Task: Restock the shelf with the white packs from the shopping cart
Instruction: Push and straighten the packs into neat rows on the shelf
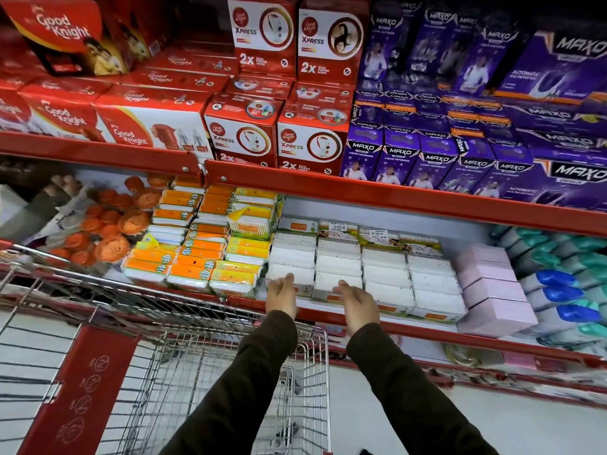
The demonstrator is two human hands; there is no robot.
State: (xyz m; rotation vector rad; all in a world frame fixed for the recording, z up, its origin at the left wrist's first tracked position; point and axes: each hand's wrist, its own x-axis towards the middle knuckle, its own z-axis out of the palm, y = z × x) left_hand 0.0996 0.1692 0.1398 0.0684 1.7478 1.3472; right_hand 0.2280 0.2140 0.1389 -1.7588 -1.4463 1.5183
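Several white packs (387, 274) lie in neat rows on the middle shelf (427, 334), behind its red front rail. My left hand (281, 295) rests at the front of the leftmost row, fingers curled against the front pack. My right hand (358, 303) sits at the front of the second row, fingers spread and touching the pack there. Neither hand lifts a pack. The wire shopping cart (230, 372) stands below my arms; its basket shows no white packs where visible.
Orange and yellow packs (203, 257) fill the shelf left of the white ones; pink boxes (492, 290) and blue-capped bottles (565, 290) stand to the right. Red boxes (243, 139) and purple boxes (437, 165) crowd the shelf above. A red cart flap (82, 389) lies at lower left.
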